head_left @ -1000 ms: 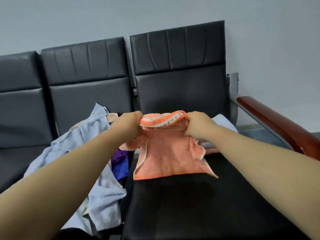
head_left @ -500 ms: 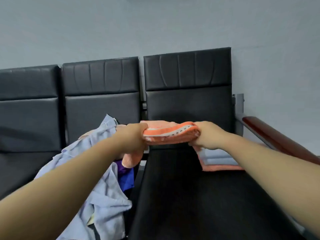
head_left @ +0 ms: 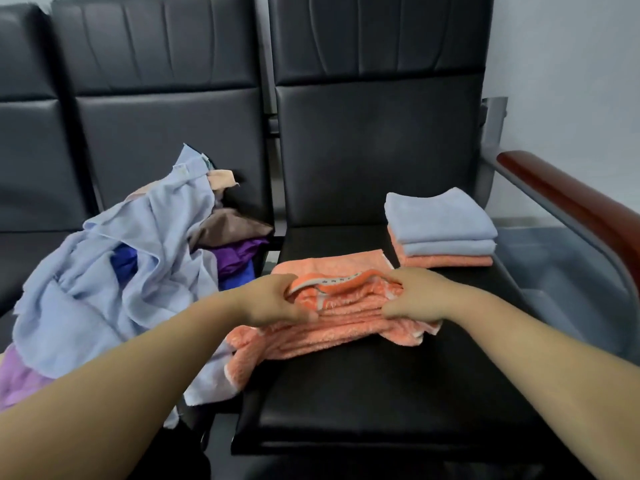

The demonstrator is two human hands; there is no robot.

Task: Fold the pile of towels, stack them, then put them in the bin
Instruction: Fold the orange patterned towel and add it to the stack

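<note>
- A view from a person's head looks down at two bare forearms reaching forward over a row of black padded seats.
- An orange towel lies on the right-hand seat, bunched into several rough layers, with a white patterned band along its raised upper edge.
- The left hand grips the left end of that raised edge, fingers curled closed around the cloth.
- The right hand grips the right end of the same edge, fingers also curled closed on the cloth, knuckles facing up.
- The lower part of the orange towel spreads flat on the seat cushion; one corner hangs off the seat's left edge, touching the loose pile beside it.
- Behind the right hand, near the back right corner of the same seat, sits a folded stack: a pale blue towel on top, another pale blue one under it, an orange one at the bottom. An orange edge also shows at the stack's left side.
- The stack is apart from the towel being held, with bare black cushion between them.
- On the middle seat to the left lies an unfolded pile of cloths: mostly pale blue, with brown, purple, dark blue, peach and lilac pieces showing through.
- A reddish-brown wooden armrest on a grey metal frame runs along the right side of the right-hand seat.
- A pale wall stands behind the seats.
</note>
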